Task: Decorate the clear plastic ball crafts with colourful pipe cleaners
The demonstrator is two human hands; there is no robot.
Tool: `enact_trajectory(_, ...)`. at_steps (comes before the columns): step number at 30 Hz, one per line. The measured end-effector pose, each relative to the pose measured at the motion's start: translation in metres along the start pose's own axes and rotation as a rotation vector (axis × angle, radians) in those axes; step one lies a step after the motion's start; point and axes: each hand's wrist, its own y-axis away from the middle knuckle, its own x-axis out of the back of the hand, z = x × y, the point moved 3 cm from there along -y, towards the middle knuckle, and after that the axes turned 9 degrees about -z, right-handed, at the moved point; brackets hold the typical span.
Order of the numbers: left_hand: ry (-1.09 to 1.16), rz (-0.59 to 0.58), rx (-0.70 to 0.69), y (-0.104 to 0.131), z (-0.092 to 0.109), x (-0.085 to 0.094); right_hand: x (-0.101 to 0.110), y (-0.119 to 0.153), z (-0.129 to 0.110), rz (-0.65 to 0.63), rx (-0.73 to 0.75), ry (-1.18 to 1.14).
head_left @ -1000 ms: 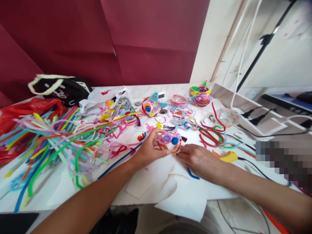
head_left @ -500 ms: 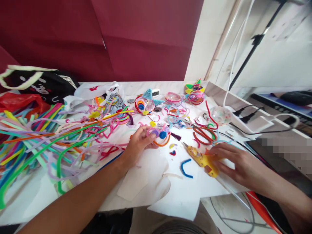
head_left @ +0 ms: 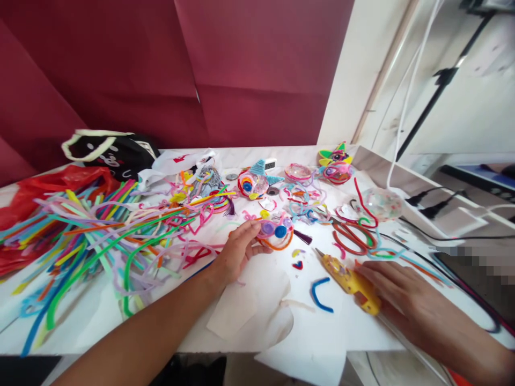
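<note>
My left hand (head_left: 241, 252) is closed on a small craft piece (head_left: 276, 233) made of bent pipe cleaners. The piece has a pink and orange outline, a purple disc, a blue coiled disc and a dark purple tassel (head_left: 302, 237) beside it. On the right, a yellow hot glue gun (head_left: 348, 283) lies low over the table, its nozzle toward the left. My right hand (head_left: 402, 295) is closed over its handle, which the fingers mostly hide. Between the hands are a bent blue pipe cleaner (head_left: 321, 296) and a small red-and-blue heart-like scrap (head_left: 298, 265).
A big heap of coloured pipe cleaners (head_left: 92, 230) covers the left. Finished-looking fish crafts (head_left: 255, 179) stand at the back. Orange-handled scissors (head_left: 354, 238) lie near the glue gun. A power strip with black plugs (head_left: 426, 203) and cables runs along the right.
The camera view has shifted, so everything appears lower and further right. The glue gun stays in place on the table. My right hand's fingers now lie closer together over its handle.
</note>
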Motion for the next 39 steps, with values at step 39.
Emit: enact_trajectory(39,-0.074,-0.024,0.012,0.002,-0.005,-0.004,0.022,-0.064,-0.023,0.247,0.142,-0.253)
